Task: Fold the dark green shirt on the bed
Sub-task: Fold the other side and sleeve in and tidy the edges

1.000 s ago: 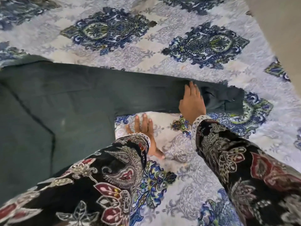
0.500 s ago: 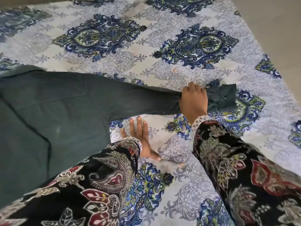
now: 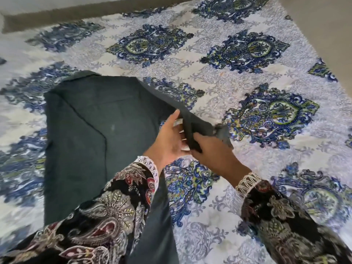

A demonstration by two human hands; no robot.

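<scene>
bed | surface: blue-and-white medallion print | on it: dark green shirt, mostly flat, left side

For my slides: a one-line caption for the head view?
Right hand grips the lifted sleeve, left hand touching it; the dark green shirt lies on the bedspread.

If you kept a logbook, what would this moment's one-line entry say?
step: sleeve fold | right hand: grips sleeve near cuff, off bedspread | left hand: open, against sleeve | dark green shirt: body lies on bedspread

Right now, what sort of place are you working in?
Probably a bedroom: a white bedsheet printed with blue and green medallions covers the bed, a dark green long-sleeved shirt lies on it, and plain grey floor shows beyond its edge.
</scene>
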